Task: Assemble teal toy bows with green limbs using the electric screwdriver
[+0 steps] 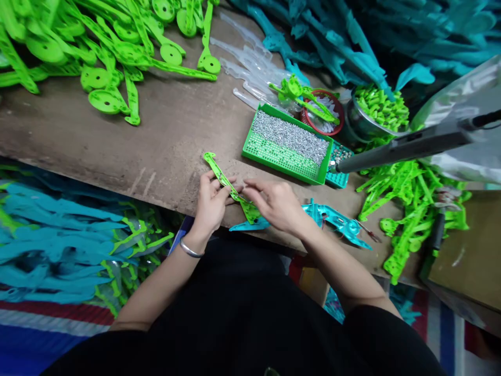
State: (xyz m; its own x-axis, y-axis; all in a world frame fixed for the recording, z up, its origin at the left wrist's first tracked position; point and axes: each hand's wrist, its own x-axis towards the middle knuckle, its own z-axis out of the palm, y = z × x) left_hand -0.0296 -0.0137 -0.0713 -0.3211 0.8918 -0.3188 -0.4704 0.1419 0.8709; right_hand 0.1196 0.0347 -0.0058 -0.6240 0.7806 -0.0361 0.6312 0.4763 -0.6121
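Observation:
My left hand [211,201] is closed around a long, narrow bright green plastic part [221,175], thumb and fingers gripping it near its middle. The part slants from upper left to lower right and shows a ribbed, hollow inside. My right hand [276,203] is at its lower half, with thumb and forefinger pinched close to it. What those fingertips hold is too small to make out. Beneath and right of my right hand lies a teal plastic part [336,219] at the table's front edge, partly covered by the hand and forearm.
A green perforated basket [285,167] of small metal screws stands beyond my hands. Behind it are a red basket [342,117] and a metal bowl [362,122] of small green pieces. A grey power screwdriver [407,143] reaches in from the right. Green parts [105,68] pile up far left.

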